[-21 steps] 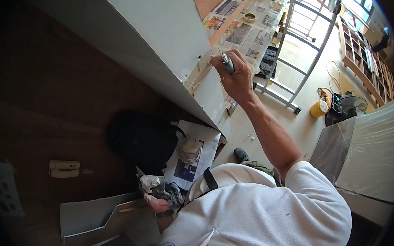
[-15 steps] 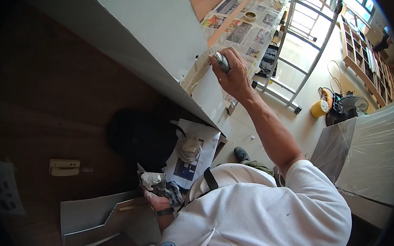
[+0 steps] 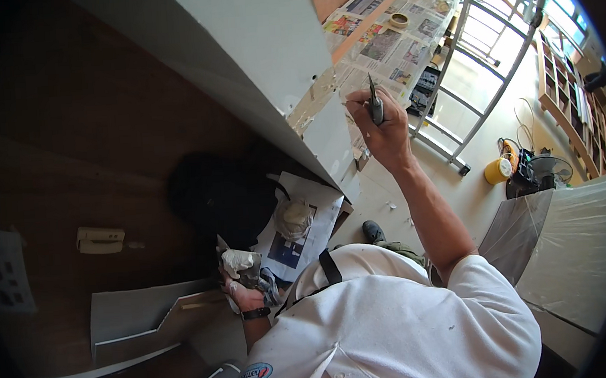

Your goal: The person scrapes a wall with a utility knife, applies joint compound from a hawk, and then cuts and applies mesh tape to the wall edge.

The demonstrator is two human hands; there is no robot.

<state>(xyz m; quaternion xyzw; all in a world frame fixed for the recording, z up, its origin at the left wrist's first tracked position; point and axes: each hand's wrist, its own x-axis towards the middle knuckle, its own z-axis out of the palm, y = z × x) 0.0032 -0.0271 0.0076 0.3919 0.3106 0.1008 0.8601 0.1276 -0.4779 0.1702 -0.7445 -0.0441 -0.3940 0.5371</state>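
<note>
My right hand [image 3: 382, 131] grips a slim metal tool with a thin blade [image 3: 375, 99], pointing up beside the grey-white boxed edge [image 3: 258, 44], whose narrow ledge [image 3: 308, 106] has beige patches. Low at the left, my left hand [image 3: 240, 292] holds a grey metal plate [image 3: 251, 270] carrying a lump of white paste [image 3: 236, 262]; some blue-grey cloth lies by it. Behind it are a black bag [image 3: 215, 195] and a crumpled pale bundle [image 3: 294, 218] on a printed sheet [image 3: 286, 253].
A newspaper-covered bench [image 3: 402, 55] bears a tape roll [image 3: 398, 20] and wooden strip. An aluminium ladder [image 3: 480, 106] stands at the right, near a yellow bucket [image 3: 497, 171], fan [image 3: 552, 170], wooden lattice frame [image 3: 572, 114] and plastic-covered surface [image 3: 564, 255]. A beige handset [image 3: 100, 240] is at left.
My right hand has moved right and slightly down, away from the beige-patched ledge, and the blade now points upward. The whole view has shifted a little.
</note>
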